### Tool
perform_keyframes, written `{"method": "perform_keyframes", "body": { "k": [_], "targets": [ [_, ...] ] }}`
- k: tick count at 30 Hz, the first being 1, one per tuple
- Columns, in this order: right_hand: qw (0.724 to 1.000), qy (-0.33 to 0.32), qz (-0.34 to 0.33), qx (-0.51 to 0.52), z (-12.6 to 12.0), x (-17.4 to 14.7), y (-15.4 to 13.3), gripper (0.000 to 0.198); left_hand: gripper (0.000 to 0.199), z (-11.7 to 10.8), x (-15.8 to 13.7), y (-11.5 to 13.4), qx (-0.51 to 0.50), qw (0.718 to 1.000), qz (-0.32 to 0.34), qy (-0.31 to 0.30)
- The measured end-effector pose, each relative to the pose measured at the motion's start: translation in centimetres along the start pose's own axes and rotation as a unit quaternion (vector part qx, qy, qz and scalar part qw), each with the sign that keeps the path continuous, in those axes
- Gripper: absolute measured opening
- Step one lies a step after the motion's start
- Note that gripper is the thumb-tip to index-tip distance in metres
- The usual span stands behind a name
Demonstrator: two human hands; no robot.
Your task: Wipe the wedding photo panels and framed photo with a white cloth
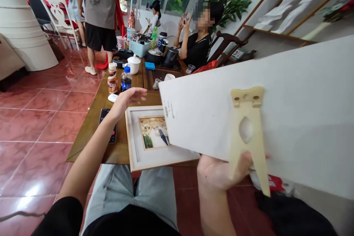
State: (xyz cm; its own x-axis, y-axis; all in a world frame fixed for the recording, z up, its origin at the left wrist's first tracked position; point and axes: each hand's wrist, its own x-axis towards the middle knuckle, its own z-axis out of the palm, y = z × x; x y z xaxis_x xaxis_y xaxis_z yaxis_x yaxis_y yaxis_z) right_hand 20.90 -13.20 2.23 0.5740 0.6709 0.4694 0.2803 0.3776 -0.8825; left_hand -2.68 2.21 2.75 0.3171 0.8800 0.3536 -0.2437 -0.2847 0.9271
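My left hand point(128, 99) hovers over the wooden table point(80, 143) with its fingers stretched out and nothing in them. Tilted at the right, a large white backing board point(196, 107) is gripped from below by my right hand point(218, 171); some of that hand's fingers are hidden. A cream plastic easel stand point(246, 97) is fixed to the board's face. Below and between the hands, a light wood picture frame point(130, 143) lies on the table with a white mat and a photo point(152, 132) inside. The board covers the frame's right part.
Left of the frame is a phone point(113, 138), partly under my left forearm. Beyond stand a coffee bottle point(112, 79), a blue-capped bottle point(126, 79), a lidded white cup point(134, 64) and a blue basket point(139, 48). Someone sits across the table point(197, 49); another person point(99, 11) stands behind.
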Motion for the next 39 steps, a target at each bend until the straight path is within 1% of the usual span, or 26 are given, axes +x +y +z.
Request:
{"method": "perform_keyframes", "body": {
  "k": [2,3,5,8,10,12,14,16,17,18,20,22,23,26,29,31,34,37,39],
  "targets": [
    [0.992,0.047,0.043,0.107,0.3,-0.8,-0.9,0.065,0.048,0.1,0.2,-0.3,-0.029,0.999,-0.017,-0.002],
    [0.981,0.069,0.075,0.166,0.5,-1.2,-1.1,0.060,0.050,0.2,0.2,-0.3,-0.042,0.999,-0.028,0.002],
    [0.949,0.085,0.155,0.263,0.8,-1.9,-1.3,0.055,0.055,0.4,0.3,-0.1,-0.059,0.997,-0.053,0.013],
    [0.919,0.087,0.234,0.305,1.4,-2.8,-0.9,0.049,0.064,0.3,0.1,0.8,-0.062,0.995,-0.078,0.019],
    [0.907,0.094,0.266,0.313,1.8,-3.6,-0.4,0.048,0.067,0.2,-0.1,1.5,-0.051,0.996,-0.070,0.016],
    [0.896,0.110,0.294,0.313,2.0,-4.4,0.1,0.048,0.068,0.0,-0.3,2.0,-0.019,0.999,-0.049,0.012],
    [0.885,0.124,0.323,0.312,2.2,-5.3,0.5,0.050,0.066,-0.1,-0.4,2.5,0.048,0.998,-0.030,0.005],
    [0.870,0.126,0.356,0.318,2.4,-6.0,0.9,0.052,0.060,0.1,-0.4,3.1,0.162,0.987,-0.020,-0.013],
    [0.861,0.124,0.373,0.324,2.6,-6.3,1.1,0.051,0.055,0.4,-0.3,3.3,0.233,0.972,-0.016,-0.029],
    [0.852,0.122,0.389,0.330,2.7,-6.6,1.3,0.051,0.051,0.8,-0.2,3.6,0.306,0.951,-0.013,-0.050],
    [0.838,0.125,0.410,0.337,3.1,-7.0,1.6,0.048,0.046,1.8,0.0,3.9,0.429,0.897,-0.010,-0.103],
    [0.837,0.122,0.418,0.332,3.4,-7.4,1.9,0.046,0.044,3.1,0.3,3.8,0.503,0.852,-0.028,-0.146],
    [0.840,0.112,0.418,0.327,3.5,-7.6,2.0,0.045,0.044,3.8,0.5,3.5,0.522,0.836,-0.047,-0.159],
    [0.851,0.070,0.415,0.315,3.6,-8.1,2.0,0.044,0.048,5.2,0.8,2.5,0.552,0.809,-0.109,-0.172],
    [0.868,0.042,0.392,0.302,3.3,-8.3,1.6,0.046,0.051,5.5,0.9,1.5,0.584,0.784,-0.121,-0.169],
    [0.877,0.028,0.382,0.289,2.8,-8.3,1.2,0.049,0.052,5.1,0.9,1.2,0.588,0.781,-0.124,-0.172],
    [0.878,0.003,0.391,0.277,1.7,-8.3,0.7,0.050,0.056,4.1,0.9,1.1,0.565,0.793,-0.137,-0.185],
    [0.876,-0.048,0.407,0.253,0.5,-8.7,0.6,0.047,0.055,3.3,0.8,1.3,0.543,0.801,-0.148,-0.205],
    [0.875,-0.086,0.419,0.226,0.0,-9.1,0.5,0.048,0.054,3.0,0.6,1.5,0.544,0.795,-0.163,-0.214]
  ]
}}
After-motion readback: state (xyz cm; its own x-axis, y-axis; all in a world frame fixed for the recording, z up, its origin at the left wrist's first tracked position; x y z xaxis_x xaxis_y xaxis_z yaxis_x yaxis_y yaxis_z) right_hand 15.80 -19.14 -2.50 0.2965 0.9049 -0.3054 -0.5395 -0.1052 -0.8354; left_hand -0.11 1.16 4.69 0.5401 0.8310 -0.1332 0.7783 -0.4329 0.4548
